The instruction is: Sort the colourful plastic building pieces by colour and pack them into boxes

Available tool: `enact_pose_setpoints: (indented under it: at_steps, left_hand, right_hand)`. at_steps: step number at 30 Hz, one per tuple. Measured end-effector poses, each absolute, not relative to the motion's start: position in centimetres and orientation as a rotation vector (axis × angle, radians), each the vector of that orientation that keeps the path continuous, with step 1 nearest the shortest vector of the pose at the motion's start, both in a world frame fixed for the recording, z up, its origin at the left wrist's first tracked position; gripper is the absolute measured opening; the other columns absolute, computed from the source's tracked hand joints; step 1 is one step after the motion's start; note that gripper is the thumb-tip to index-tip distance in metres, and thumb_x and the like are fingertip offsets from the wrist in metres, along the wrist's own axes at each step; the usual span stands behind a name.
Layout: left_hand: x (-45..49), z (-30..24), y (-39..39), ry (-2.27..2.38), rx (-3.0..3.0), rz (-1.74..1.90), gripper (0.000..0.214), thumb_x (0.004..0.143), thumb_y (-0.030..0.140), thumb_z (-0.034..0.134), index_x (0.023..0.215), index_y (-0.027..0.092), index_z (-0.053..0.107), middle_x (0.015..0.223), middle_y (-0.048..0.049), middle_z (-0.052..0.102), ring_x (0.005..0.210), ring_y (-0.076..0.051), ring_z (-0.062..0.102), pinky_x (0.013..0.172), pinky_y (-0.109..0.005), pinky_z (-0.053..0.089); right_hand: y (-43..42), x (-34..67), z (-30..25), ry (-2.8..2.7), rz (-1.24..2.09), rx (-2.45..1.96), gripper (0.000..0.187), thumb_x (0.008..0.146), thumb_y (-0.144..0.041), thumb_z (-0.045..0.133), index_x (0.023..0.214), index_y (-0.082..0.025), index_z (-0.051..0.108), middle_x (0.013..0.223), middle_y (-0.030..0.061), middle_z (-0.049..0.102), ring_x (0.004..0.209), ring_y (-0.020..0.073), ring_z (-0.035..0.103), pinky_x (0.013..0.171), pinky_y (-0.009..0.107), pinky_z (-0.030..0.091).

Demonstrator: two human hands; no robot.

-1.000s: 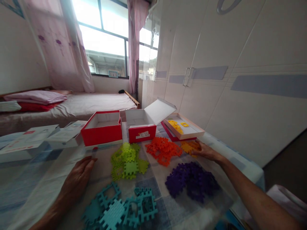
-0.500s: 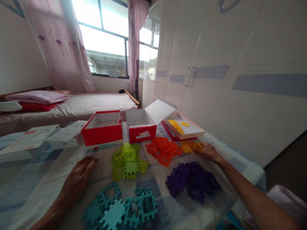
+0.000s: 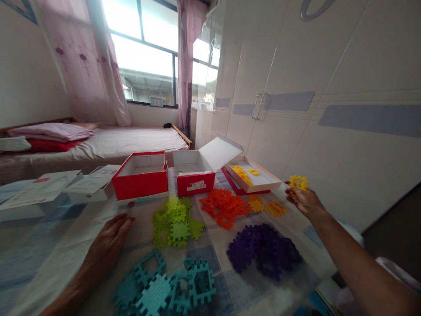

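Observation:
My right hand point(image 3: 304, 201) is raised at the right side of the table, its fingers pinching a yellow interlocking block piece point(image 3: 298, 182). Just left of it, an orange-yellow piece point(image 3: 276, 208) and another one point(image 3: 255, 203) lie on the cloth. My left hand point(image 3: 110, 235) rests on the table with fingers stretched out and nothing in it. To its right is a lime-green heap point(image 3: 179, 221) of such pieces. Nearer to me sits a teal heap point(image 3: 164, 287). An orange-red heap point(image 3: 225, 207) and a dark purple heap point(image 3: 265, 250) lie between the hands.
Behind the heaps stand an open red box point(image 3: 140, 186), a second red box point(image 3: 195, 184) with its white lid raised, and a shallow lid tray point(image 3: 263, 186) holding yellow pieces. White boxes point(image 3: 42, 193) are at left. A wardrobe point(image 3: 345, 153) rises at right; a bed point(image 3: 141, 138) stands beyond.
My right hand has lifted a yellow piece from the orange-yellow pieces on the cloth and moved up and right. My left hand has stayed in place.

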State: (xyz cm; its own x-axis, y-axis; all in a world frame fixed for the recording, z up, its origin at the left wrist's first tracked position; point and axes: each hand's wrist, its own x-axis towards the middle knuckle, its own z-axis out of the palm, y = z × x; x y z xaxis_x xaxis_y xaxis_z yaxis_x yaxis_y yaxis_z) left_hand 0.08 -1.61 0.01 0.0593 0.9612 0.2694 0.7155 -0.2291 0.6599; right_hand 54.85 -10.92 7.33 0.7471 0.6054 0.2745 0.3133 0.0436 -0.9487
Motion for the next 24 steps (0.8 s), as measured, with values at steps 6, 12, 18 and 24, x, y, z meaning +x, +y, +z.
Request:
enact_pose_setpoints:
  at_steps: [6,12,18,24]
  left_hand:
    - [-0.1,0.1,-1.7,1.678,1.975,0.961,0.063,0.079,0.056,0.026,0.104,0.012,0.064,0.126,-0.0133,0.050,0.120,-0.028,0.045,0.108,-0.043,0.030]
    - [-0.1,0.0,-1.7,1.660,2.010,0.968,0.063,0.080,0.055,0.026,0.103,0.011,0.064,0.124,-0.0138,0.052,0.120,-0.027,0.046,0.108,-0.042,0.030]
    - [0.3,0.3,-1.9,1.692,2.018,0.955,0.064,0.079,0.054,0.027,0.102,0.009,0.065,0.124,-0.0153,0.052,0.119,-0.028,0.047,0.107,-0.042,0.032]
    - [-0.5,-0.8,-1.2,1.687,2.082,0.968,0.058,0.079,0.056,0.029,0.100,0.016,0.066,0.124,-0.0112,0.052,0.116,-0.027,0.049,0.103,-0.041,0.036]
  right_hand:
    - [-3.7,53.2,11.1,-0.904,0.131,-1.695,0.046,0.064,-0.042,0.067,0.103,-0.019,0.058,0.104,0.0100,0.062,0.094,0.0210,0.059,0.074,0.033,0.050]
    - [-8.1,53.8,7.6,-1.056,-0.043,-1.992,0.043,0.067,-0.043,0.062,0.099,-0.014,0.064,0.100,0.0131,0.064,0.097,0.0271,0.057,0.091,0.043,0.040]
    - [-12.3,55.4,3.1,-1.379,0.127,-2.166,0.050,0.047,-0.049,0.075,0.086,-0.019,0.070,0.095,0.0104,0.067,0.091,0.0280,0.060,0.083,0.037,0.045]
    - [-11.8,55.7,2.6,-1.448,0.089,-2.167,0.037,0.059,-0.040,0.068,0.091,-0.021,0.068,0.095,0.0088,0.066,0.092,0.0262,0.060,0.086,0.035,0.042]
